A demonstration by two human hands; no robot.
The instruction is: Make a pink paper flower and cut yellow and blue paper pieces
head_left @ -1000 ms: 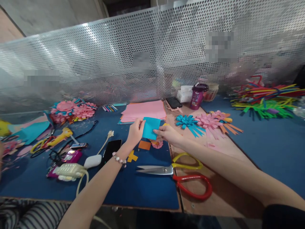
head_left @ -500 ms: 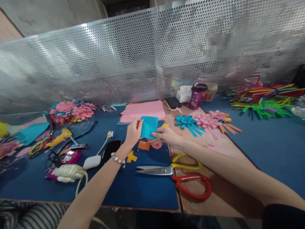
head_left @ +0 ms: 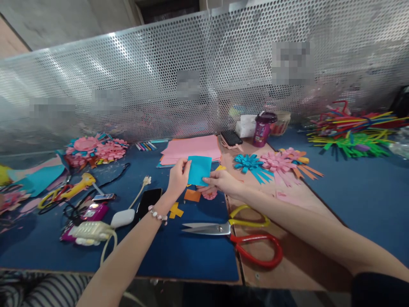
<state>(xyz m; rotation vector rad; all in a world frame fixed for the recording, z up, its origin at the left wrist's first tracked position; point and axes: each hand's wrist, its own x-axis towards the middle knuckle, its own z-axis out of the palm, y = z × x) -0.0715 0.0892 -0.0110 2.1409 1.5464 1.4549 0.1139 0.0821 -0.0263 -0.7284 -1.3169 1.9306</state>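
A square piece of blue paper [head_left: 199, 170] is held up above the table between both hands. My left hand [head_left: 179, 175] pinches its left edge, a bracelet on the wrist. At the lower right corner my right hand [head_left: 222, 181] grips it between thumb and fingers. Beneath lie an orange paper piece [head_left: 192, 195], a yellow paper cross [head_left: 176, 210] and a pink paper shape [head_left: 210, 194] partly covered by the right hand. Nearer to me rest large scissors [head_left: 220, 229] with one yellow and one red handle, blades slightly apart.
Pink paper sheets [head_left: 191, 149] lie behind the hands. Paper flowers [head_left: 276, 162] sit to the right, more flowers [head_left: 96, 149] at the far left. A black phone [head_left: 150, 201], power strip [head_left: 91, 230], glue gun [head_left: 83, 184] and purple cup [head_left: 264, 130] stand around. A perforated metal panel [head_left: 143, 85] closes the back.
Both hands keep the same hold on the blue paper. The view has shifted very slightly; nothing else has visibly moved.
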